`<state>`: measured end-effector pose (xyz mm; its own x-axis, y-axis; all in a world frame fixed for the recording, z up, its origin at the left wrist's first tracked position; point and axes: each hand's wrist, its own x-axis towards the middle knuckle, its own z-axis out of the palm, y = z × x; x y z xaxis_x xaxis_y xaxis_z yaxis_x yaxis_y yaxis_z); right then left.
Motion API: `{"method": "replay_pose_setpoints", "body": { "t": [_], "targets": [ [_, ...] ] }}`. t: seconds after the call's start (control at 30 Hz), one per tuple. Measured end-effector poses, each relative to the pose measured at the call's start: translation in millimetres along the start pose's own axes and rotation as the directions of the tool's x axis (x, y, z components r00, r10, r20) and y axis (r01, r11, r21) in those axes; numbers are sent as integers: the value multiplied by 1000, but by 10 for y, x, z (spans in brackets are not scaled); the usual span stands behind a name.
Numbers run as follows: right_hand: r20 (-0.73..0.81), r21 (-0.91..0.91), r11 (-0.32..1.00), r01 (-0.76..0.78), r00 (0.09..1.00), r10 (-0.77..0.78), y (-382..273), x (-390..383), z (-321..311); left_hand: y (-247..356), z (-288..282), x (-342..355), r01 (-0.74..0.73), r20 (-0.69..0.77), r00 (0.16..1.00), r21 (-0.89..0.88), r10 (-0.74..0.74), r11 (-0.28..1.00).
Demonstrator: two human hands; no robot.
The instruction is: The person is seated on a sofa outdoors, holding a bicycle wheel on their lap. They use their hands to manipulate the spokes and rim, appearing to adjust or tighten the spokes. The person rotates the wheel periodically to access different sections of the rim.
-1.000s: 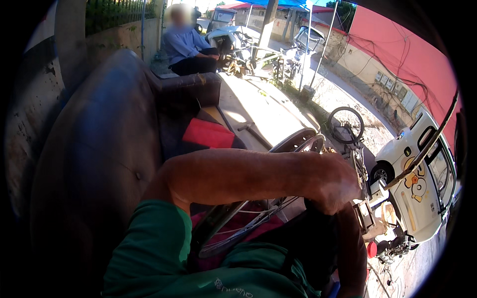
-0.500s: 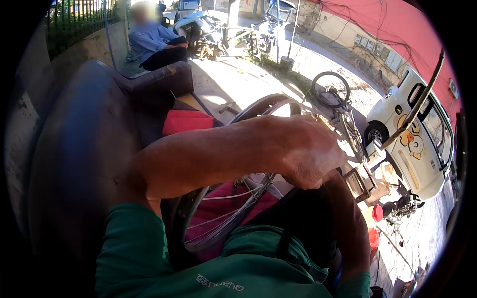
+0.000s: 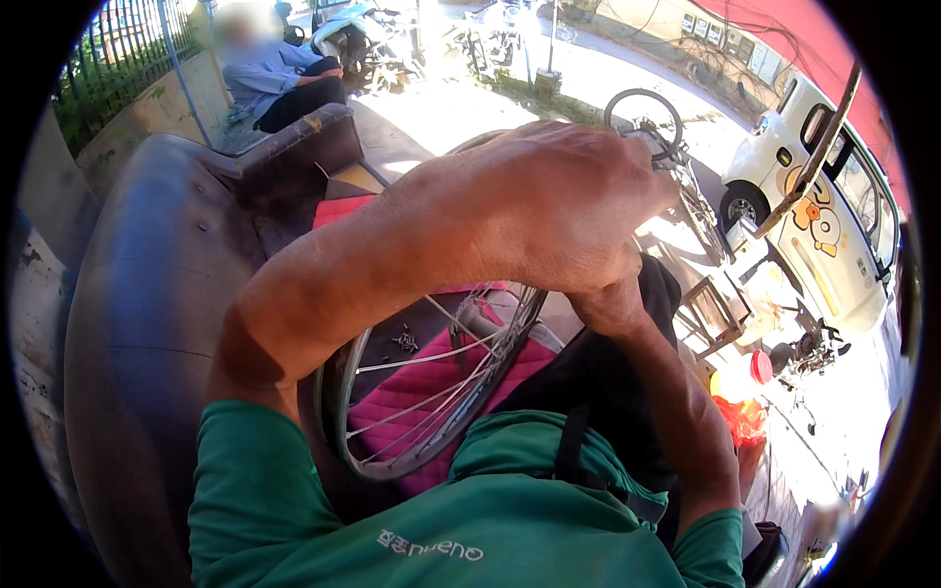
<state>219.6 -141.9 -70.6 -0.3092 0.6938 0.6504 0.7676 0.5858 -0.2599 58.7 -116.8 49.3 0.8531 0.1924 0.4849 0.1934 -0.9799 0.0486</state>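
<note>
A bicycle wheel [image 3: 338, 407] with bare metal spokes stands tilted in front of me. Across its upper part reaches my left arm, and my left hand [image 3: 578, 201] is bent over with curled fingers; whatever they hold is hidden. My right hand [image 3: 606, 299] comes up from the right, close against the left one and mostly covered by it, so its fingers do not show. Under the wheel lies a pink quilted cushion [image 3: 392, 412]. Several small metal pieces [image 3: 405, 340] rest on dark cloth, seen between the spokes.
A worn brown sofa [image 3: 157, 284] fills the left side. A person [image 3: 270, 73] sits at the far left. To the right are a bicycle lying with one wheel [image 3: 642, 122] up, a wooden stool [image 3: 716, 309], a red-lidded jar [image 3: 750, 372] and a white van [image 3: 833, 216].
My left hand has come up and closer, its wrist bending more. My right wrist now shows beneath it. The view has tilted slightly, bringing the small metal pieces into sight.
</note>
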Motion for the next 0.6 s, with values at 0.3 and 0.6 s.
{"method": "replay_pose_setpoints", "body": {
  "t": [0.3, 0.6],
  "targets": [
    [-165, -1, 984, 181, 970, -178, 350, -189, 502, 119, -43, 78, 11, 145, 989, 39, -17, 999],
    [143, 988, 21, -153, 960, 240, 312, -294, 760, 107, -31, 67, -52, 89, 995, 4, 51, 999]
  ]
}}
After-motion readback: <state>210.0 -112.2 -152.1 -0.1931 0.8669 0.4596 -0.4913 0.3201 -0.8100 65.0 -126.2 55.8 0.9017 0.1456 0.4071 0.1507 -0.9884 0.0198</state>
